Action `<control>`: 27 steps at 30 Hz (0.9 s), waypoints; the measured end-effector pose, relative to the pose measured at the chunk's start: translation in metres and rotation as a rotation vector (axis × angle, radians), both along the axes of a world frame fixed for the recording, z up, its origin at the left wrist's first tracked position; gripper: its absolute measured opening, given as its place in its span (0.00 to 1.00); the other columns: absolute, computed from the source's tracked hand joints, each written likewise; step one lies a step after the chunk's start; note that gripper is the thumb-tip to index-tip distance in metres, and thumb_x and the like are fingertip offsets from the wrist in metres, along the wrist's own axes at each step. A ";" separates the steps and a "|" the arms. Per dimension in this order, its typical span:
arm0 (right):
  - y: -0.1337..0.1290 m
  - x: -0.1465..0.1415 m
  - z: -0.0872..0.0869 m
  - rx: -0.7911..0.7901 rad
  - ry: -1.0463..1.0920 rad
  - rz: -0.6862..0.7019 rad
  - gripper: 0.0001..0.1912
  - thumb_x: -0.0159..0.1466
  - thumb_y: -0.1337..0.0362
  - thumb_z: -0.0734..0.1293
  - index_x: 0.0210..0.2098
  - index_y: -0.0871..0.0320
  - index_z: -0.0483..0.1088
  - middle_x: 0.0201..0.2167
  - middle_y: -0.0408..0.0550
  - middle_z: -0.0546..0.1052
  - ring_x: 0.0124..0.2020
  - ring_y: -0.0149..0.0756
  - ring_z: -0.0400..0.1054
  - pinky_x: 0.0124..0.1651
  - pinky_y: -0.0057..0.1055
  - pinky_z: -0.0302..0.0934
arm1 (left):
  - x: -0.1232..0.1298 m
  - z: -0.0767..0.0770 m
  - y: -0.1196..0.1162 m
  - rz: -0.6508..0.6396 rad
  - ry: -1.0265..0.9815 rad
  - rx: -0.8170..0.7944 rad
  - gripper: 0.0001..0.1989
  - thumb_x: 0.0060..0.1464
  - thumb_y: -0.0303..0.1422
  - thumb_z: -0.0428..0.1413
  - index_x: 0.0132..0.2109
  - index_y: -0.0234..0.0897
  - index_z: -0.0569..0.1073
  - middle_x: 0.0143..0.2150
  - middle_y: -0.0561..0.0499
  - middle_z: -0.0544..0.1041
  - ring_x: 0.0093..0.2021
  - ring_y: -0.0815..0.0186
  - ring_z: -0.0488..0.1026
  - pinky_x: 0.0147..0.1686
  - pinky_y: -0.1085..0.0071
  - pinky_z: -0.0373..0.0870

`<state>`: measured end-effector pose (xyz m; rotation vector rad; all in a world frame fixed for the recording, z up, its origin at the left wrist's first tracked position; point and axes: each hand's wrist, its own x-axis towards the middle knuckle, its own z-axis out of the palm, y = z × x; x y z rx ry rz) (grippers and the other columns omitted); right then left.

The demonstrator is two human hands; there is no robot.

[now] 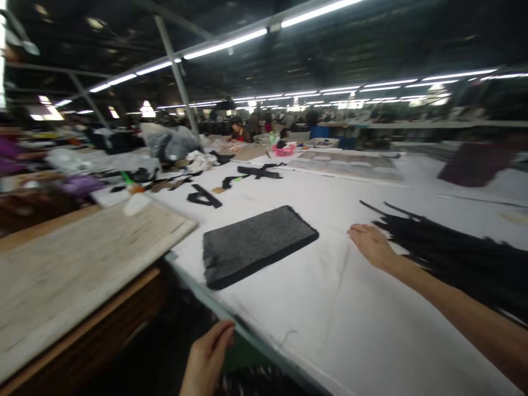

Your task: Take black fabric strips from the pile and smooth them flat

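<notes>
Blk fabric strips (pixel 457 256) 3 o'clock, prob. for easy R hand (pixel 373 246) reach; it's open. L hand (pixel 207 357) 7 o'clock, curled, can't tell grip.

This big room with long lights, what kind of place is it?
Probably a cloth workshop: black strips lie on a big white table, and people show far back under rows of ceiling lights.
</notes>
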<state>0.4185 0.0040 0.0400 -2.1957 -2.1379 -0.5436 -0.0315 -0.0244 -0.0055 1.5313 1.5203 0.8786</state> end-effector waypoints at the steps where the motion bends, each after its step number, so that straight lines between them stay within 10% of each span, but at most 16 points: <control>1: 0.011 -0.033 -0.007 0.029 0.039 0.158 0.12 0.66 0.69 0.57 0.39 0.57 0.72 0.44 0.50 0.73 0.43 0.40 0.64 0.47 0.36 0.54 | 0.001 0.000 0.000 -0.018 -0.005 0.025 0.16 0.45 0.48 0.57 0.32 0.41 0.79 0.22 0.51 0.75 0.27 0.59 0.72 0.29 0.68 0.68; 5: 0.031 -0.162 -0.017 0.052 0.193 0.611 0.05 0.64 0.66 0.64 0.37 0.56 0.71 0.41 0.47 0.72 0.39 0.37 0.65 0.44 0.34 0.56 | 0.005 0.003 0.000 -0.040 0.078 0.203 0.08 0.51 0.34 0.54 0.34 0.41 0.78 0.33 0.47 0.79 0.35 0.59 0.74 0.38 0.68 0.69; 10: 0.040 -0.260 -0.012 -0.034 0.136 0.769 0.02 0.62 0.67 0.65 0.35 0.58 0.69 0.38 0.48 0.71 0.39 0.39 0.63 0.41 0.34 0.56 | 0.003 -0.002 0.001 -0.082 0.376 0.525 0.14 0.54 0.25 0.47 0.40 0.39 0.76 0.43 0.46 0.77 0.43 0.58 0.72 0.44 0.60 0.71; 17: 0.052 -0.286 -0.028 -0.139 -0.045 0.810 0.10 0.61 0.77 0.58 0.36 0.62 0.69 0.35 0.52 0.70 0.38 0.41 0.63 0.39 0.35 0.56 | 0.007 -0.004 0.010 -0.112 0.549 0.724 0.13 0.54 0.21 0.47 0.39 0.37 0.74 0.43 0.46 0.76 0.44 0.59 0.72 0.43 0.60 0.73; 27: 0.086 -0.278 0.002 -0.393 0.404 0.587 0.12 0.64 0.72 0.57 0.33 0.57 0.71 0.31 0.43 0.74 0.33 0.30 0.66 0.34 0.25 0.52 | 0.035 0.007 0.024 -0.316 0.674 0.712 0.15 0.51 0.17 0.45 0.39 0.33 0.72 0.45 0.44 0.75 0.46 0.59 0.71 0.48 0.61 0.70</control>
